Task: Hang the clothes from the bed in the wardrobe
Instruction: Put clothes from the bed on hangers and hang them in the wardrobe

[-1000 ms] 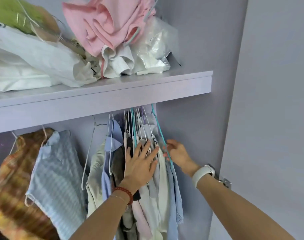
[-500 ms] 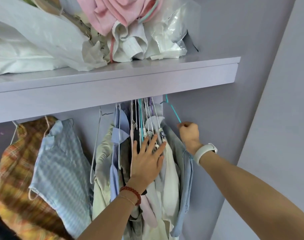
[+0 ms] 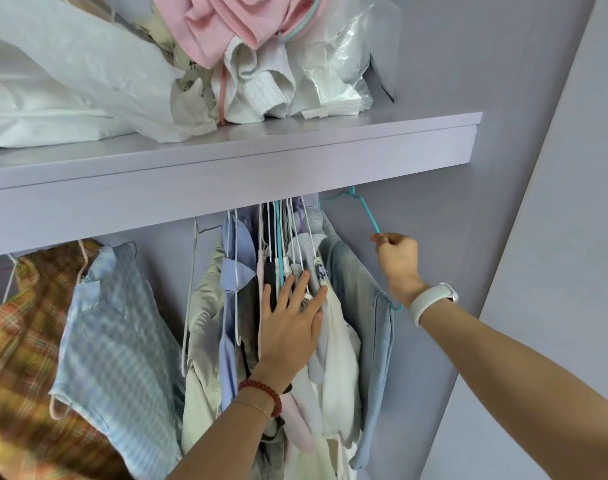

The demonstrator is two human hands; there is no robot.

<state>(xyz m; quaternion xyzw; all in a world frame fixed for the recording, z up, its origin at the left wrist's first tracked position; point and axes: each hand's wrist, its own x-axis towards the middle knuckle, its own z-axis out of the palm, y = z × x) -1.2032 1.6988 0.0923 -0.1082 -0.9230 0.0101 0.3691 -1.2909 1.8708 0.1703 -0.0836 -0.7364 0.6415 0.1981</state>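
Hanging step: my right hand [image 3: 397,259] pinches the teal hanger [image 3: 368,216] carrying the blue shirt [image 3: 361,292], hook near the rail under the shelf [image 3: 295,161], left hand [image 3: 290,322] pressing flat on hung clothes [image 3: 233,306]; next, seat hook, release.

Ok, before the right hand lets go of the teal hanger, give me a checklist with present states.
1. Right hand pinches the teal hanger by its shoulder wire: ok.
2. Hook seated on the rail: cannot tell, the shelf front hides it.
3. Denim garment draped on the hanger, not slipping: ok.
4. Left hand presses the hung clothes leftward with flat fingers, keeping a gap: ok.
5. Space between the hanger and the side wall: ok.
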